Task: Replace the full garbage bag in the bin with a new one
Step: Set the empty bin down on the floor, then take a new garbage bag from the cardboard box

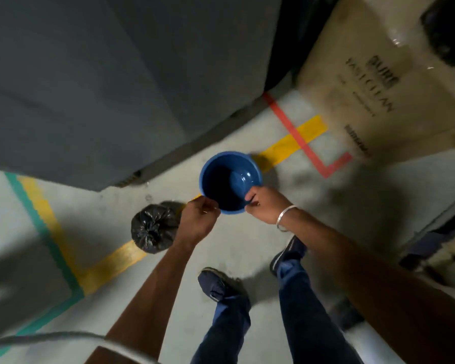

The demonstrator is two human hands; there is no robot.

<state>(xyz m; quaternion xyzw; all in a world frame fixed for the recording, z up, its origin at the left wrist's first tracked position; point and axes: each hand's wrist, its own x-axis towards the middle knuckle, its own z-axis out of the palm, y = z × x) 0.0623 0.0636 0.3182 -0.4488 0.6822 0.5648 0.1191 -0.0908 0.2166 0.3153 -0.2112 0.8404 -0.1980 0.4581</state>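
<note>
Bin: a round blue bin point(230, 179) stands open on the grey floor point(247, 245), seen from above; its inside looks bare blue plastic, dark toward the left and lit at the right wall
Left hand: the left hand point(199, 220) is at the bin's near-left rim, fingers curled closed at the edge; whether they pinch the rim itself or something thin against it cannot be told through the blur
Right hand: the right hand point(264, 204) is at the near-right rim, fingers folded in tight with something dark and thin showing between them at the rim; what it is cannot be made out
Bracelet: a silver bracelet point(285, 218) sits on the right wrist
Full bag: a tied black garbage bag point(153, 229) sits on the floor just left of the left hand, near the bin but apart from it, knot gathered at the top, resting partly on a yellow tape line point(111, 266)
Floor markings: a green tape line point(45, 232) runs beside the yellow one at the left; a red tape line point(297, 132) crosses another yellow strip beyond the bin
Surroundings: a large grey cabinet point(103, 74) fills the upper left, its lower edge close behind the bin; a brown cardboard box point(378, 88) with blurred black print lies at the upper right
Person: two legs in blue trousers and dark shoes point(216, 283) stand just short of the bin
</note>
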